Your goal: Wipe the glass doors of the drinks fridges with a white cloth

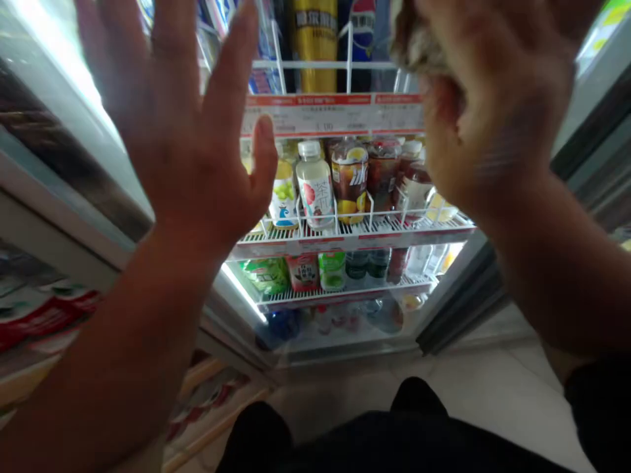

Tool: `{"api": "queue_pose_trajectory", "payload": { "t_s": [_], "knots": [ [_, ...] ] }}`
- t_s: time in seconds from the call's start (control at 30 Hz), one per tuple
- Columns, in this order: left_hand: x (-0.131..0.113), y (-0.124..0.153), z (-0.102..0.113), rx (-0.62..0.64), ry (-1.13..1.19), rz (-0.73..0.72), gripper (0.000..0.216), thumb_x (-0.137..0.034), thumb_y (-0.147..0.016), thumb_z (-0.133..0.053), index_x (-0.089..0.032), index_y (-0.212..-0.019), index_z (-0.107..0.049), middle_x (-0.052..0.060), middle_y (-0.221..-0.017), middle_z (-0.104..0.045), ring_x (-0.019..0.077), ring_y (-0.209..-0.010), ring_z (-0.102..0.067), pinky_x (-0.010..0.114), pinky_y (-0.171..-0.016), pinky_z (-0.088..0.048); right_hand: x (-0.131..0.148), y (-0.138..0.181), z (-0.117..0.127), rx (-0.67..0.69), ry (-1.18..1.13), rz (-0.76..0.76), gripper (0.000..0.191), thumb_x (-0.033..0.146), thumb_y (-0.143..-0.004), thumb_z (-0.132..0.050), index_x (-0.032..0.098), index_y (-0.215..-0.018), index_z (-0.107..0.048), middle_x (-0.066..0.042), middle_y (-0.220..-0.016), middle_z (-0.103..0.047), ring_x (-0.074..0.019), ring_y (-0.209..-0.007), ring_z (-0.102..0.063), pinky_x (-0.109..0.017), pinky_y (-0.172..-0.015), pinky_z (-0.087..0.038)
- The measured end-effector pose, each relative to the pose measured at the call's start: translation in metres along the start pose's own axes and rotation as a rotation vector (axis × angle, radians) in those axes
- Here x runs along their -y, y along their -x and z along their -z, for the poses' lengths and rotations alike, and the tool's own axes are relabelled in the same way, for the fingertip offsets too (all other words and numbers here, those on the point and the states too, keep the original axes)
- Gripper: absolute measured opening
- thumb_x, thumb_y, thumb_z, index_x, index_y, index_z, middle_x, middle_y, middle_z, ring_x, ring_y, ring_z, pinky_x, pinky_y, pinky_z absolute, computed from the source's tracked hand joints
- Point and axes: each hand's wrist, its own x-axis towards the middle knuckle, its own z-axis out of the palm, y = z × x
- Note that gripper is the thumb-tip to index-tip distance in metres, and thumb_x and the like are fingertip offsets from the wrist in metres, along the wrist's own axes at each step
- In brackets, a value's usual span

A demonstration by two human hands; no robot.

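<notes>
My left hand (182, 125) is raised in front of a drinks fridge with its fingers spread and the palm turned away from me, holding nothing. My right hand (488, 98) is raised at the upper right, blurred, its fingers curled round a crumpled greyish cloth (411, 39). Between the two hands a white wire shelf (355, 233) carries a pale bottle with a white cap (314, 184), a dark bottle with a lemon label (349, 180) and several other bottles.
The upper shelf holds a tall yellow can (314, 46) and a blue cola bottle (363, 33) above a red and white price strip (335, 112). Green bottles (269, 274) stand on a lower shelf. The open glass door (59, 118) stands at left. Pale floor tiles (483, 387) lie below.
</notes>
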Motion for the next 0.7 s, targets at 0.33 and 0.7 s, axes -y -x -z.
{"api": "queue_pose_trajectory", "payload": {
  "t_s": [0.33, 0.7],
  "knots": [
    [-0.032, 0.169, -0.077, -0.133, 0.181, -0.184, 0.062, -0.031, -0.098, -0.047, -0.029, -0.157, -0.03, -0.003, -0.169, -0.006, 0.0217, -0.156, 0.001, 0.048, -0.13, -0.005, 0.069, 0.165, -0.096, 0.123, 0.232, 0.411, 0.046, 0.018, -0.097, -0.053, 0.029, -0.142, -0.056, 0.005, -0.137, -0.066, -0.0195, -0.12, -0.054, -0.036, -0.107, -0.042],
    [-0.026, 0.206, -0.103, -0.282, 0.116, -0.252, 0.062, -0.023, -0.096, -0.052, -0.024, -0.155, -0.036, 0.008, -0.161, -0.035, 0.0239, -0.155, -0.01, 0.046, -0.129, -0.007, 0.034, 0.105, -0.074, -0.222, 0.201, 0.046, 0.056, 0.016, -0.1, -0.045, 0.039, -0.151, -0.043, 0.005, -0.143, -0.06, -0.0244, -0.126, -0.053, -0.044, -0.109, -0.045]
  ]
}}
